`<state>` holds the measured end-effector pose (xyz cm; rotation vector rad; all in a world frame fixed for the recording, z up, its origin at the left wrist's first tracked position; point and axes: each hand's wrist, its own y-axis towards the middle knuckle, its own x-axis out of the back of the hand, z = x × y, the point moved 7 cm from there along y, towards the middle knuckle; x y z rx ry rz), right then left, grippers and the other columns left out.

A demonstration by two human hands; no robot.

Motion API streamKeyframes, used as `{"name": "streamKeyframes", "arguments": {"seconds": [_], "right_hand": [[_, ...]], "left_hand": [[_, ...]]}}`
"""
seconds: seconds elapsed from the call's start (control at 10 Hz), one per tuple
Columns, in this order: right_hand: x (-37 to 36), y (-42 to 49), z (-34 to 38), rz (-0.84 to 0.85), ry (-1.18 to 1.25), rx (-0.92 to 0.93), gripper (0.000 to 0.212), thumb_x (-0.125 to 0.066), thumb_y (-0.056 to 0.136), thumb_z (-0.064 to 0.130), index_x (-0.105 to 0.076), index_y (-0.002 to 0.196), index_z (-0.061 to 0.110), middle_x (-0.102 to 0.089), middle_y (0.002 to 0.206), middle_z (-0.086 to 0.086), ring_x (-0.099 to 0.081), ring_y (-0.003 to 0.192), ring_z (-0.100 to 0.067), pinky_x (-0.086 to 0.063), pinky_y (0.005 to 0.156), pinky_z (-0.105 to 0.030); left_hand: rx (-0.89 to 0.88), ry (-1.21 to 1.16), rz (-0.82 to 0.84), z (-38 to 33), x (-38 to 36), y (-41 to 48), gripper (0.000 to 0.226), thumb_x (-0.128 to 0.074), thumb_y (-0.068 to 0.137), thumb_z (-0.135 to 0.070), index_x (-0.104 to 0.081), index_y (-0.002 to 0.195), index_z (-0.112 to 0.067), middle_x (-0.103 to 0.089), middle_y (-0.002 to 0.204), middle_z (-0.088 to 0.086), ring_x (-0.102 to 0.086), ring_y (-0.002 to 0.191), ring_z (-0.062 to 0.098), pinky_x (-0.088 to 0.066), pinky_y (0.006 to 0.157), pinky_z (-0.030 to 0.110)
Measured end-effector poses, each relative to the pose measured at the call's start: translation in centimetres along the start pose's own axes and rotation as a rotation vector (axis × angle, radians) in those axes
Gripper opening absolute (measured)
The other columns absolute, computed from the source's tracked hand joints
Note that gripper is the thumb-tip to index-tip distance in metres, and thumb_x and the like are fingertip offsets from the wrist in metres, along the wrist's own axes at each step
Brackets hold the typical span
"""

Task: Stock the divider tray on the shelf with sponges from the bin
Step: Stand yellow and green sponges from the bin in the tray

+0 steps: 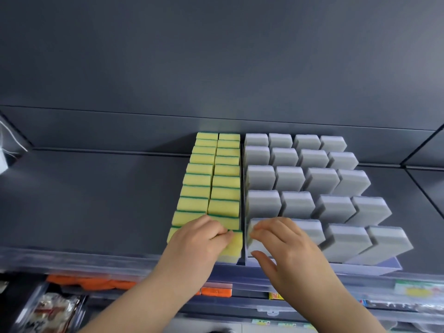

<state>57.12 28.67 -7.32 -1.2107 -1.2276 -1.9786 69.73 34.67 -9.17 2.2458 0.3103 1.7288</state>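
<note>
**Spotter:** Dark grey shelf (96, 200) and back panel fill your view. The divider tray (374, 269) sits on the shelf at your twelve o'clock, with yellow lanes toward nine and grey lanes toward three.

**Checker:** Your left hand (201, 239) has its fingers curled over the top of the front yellow sponge (234, 246), in the yellow lane beside the centre divider (242, 188). Your right hand (286, 246) grips the front grey sponge (310, 230) just across that wall. Its fingers hook the top corner and the thumb is spread out toward six, in front of the sponge.

**Spotter:** So both sponges lie right under your fingertips, one on either side of the wall. The yellow one's long edge runs nine to three, across its lane.

**Checker:** Each hand is nearest its own sponge, so you have no need to cross over. I judge the next move to be a push toward twelve, seating each sponge against the row behind it.

**Spotter:** Every lane looks full to the front. The bin is out of view, so I can't tell you what remains in it.
</note>
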Motion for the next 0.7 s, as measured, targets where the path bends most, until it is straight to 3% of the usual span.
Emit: {"name": "streamKeyframes", "arguments": {"seconds": [0.2, 0.3, 0.4, 0.5, 0.7], "right_hand": [[0.2, -0.3, 0.0, 0.001, 0.036, 0.023, 0.032, -0.081, 0.064, 0.014, -0.068, 0.093, 0.013, -0.064, 0.093, 0.001, -0.061, 0.088, -0.020, -0.053, 0.074, -0.027], [0.9, -0.5, -0.1, -0.038, 0.057, 0.031, 0.024, -0.068, 0.073, 0.019, -0.067, 0.096, 0.013, -0.064, 0.095, 0.001, -0.059, 0.091, -0.018, -0.052, 0.076, -0.027], [1.8, -0.8, -0.6, -0.068, 0.053, 0.005, 0.025, -0.055, 0.082, 0.026, -0.066, 0.101, 0.014, -0.063, 0.100, 0.002, -0.054, 0.096, -0.014, -0.048, 0.079, -0.024], [2.4, -1.9, -1.0, -0.086, 0.042, -0.058, 0.031, -0.048, 0.085, 0.032, -0.066, 0.103, 0.015, -0.064, 0.104, 0.002, -0.054, 0.099, -0.015, -0.049, 0.081, -0.026], [2.5, -4.7, -0.1, -0.059, 0.011, -0.144, 0.030, -0.055, 0.083, 0.034, -0.067, 0.104, 0.016, -0.066, 0.106, 0.003, -0.060, 0.099, -0.015, -0.053, 0.080, -0.027]], "left_hand": [[0.006, 0.031, -0.108, -0.5, -0.4, -0.4, 0.027, -0.069, 0.074, -0.010, -0.073, 0.101, -0.009, -0.067, 0.087, 0.001, -0.057, 0.079, 0.020, -0.050, 0.061, 0.032], [0.003, 0.048, -0.101, -1.3, -0.4, -0.2, 0.022, -0.073, 0.076, -0.010, -0.073, 0.098, -0.010, -0.066, 0.089, 0.001, -0.058, 0.080, 0.020, -0.051, 0.060, 0.032], [0.011, 0.064, -0.096, -1.5, 0.5, -0.2, 0.024, -0.056, 0.085, -0.026, -0.073, 0.097, -0.015, -0.065, 0.092, -0.001, -0.059, 0.083, 0.018, -0.050, 0.066, 0.030], [0.040, 0.064, -0.100, -1.7, 1.6, -1.4, 0.029, -0.048, 0.089, -0.028, -0.071, 0.103, -0.017, -0.066, 0.099, -0.002, -0.061, 0.090, 0.017, -0.051, 0.074, 0.031], [0.016, 0.029, -0.053, -3.6, 2.5, -3.6, 0.035, -0.041, 0.088, -0.027, -0.071, 0.104, -0.019, -0.068, 0.097, -0.005, -0.063, 0.089, 0.013, -0.054, 0.076, 0.029]]}}
